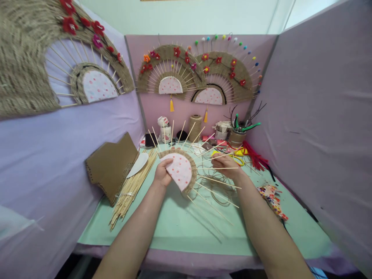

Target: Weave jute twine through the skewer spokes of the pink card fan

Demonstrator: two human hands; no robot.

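My left hand (163,173) grips a half-round fan (180,170) by its straight edge, thumb on the front. The fan's centre is white cloth with pink-red dots, bordered by woven twine. Thin wooden sticks fan out from it towards the back and right. My right hand (225,164) is closed in a pinch among the right-hand sticks, on what looks like twine; the strand at the fingertips is hard to make out. Below that hand lies a loose coil of twine (219,193).
A bundle of sticks (130,193), a white paper piece (138,164) and brown cardboard (112,164) lie left. At the back stand a twine spool (195,128) and a tool can (236,137). Yellow scissors (238,161), red fuzzy stems (255,157) and floral cloth (272,199) lie right. Finished fans (171,54) hang behind.
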